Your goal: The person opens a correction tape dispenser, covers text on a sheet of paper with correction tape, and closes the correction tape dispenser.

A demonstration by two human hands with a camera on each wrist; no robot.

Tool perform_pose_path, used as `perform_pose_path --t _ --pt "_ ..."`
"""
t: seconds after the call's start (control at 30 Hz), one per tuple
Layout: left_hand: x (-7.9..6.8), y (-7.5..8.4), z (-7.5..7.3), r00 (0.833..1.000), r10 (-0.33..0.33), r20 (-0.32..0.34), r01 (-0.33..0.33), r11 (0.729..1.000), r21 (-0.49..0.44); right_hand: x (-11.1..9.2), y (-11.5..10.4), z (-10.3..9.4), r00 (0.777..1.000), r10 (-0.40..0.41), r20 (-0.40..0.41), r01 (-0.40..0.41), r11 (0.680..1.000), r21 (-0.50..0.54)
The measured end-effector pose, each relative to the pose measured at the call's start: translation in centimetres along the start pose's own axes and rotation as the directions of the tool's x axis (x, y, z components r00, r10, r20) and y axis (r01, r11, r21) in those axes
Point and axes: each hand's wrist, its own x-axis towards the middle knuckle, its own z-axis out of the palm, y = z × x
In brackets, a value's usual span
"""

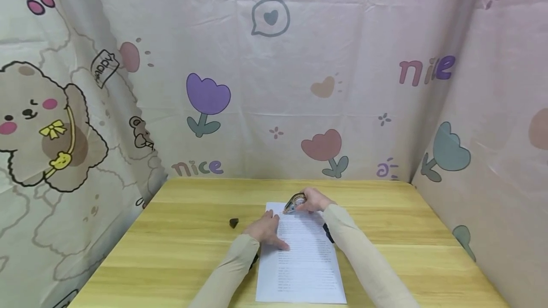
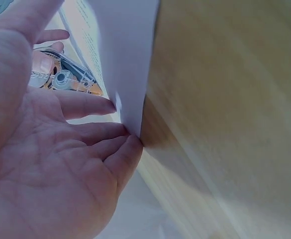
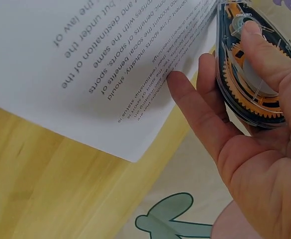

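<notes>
A white sheet of printed paper (image 1: pixel 306 270) lies on the wooden table, covered in lines of black text. My left hand (image 1: pixel 266 229) rests on its left side, with fingers spread and thumb over the text; fingertips meet the paper's edge in the left wrist view. Near the top of the sheet, my right hand (image 1: pixel 316 200) grips a correction tape dispenser (image 1: pixel 295 201), its tip at the upper text lines. The dispenser (image 3: pixel 252 74) has a clear case with orange gears inside. The right thumb presses its side, while one finger touches the paper (image 3: pixel 100 129).
A small black piece (image 1: pixel 233 223) lies on the table (image 1: pixel 184 251) left of the paper. Dark objects show beside both sleeves. A printed curtain (image 1: pixel 274 84) with flowers and words hangs behind the table and along its sides.
</notes>
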Motion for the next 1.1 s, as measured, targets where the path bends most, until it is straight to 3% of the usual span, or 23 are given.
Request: perform_pose_path --t 1.1 --pt "0.03 -0.12 0.07 1.000 0.003 0.012 -0.003 1.000 -0.019 0.15 0.20 -0.19 0.999 0.030 -0.012 -0.030 0.998 -0.050"
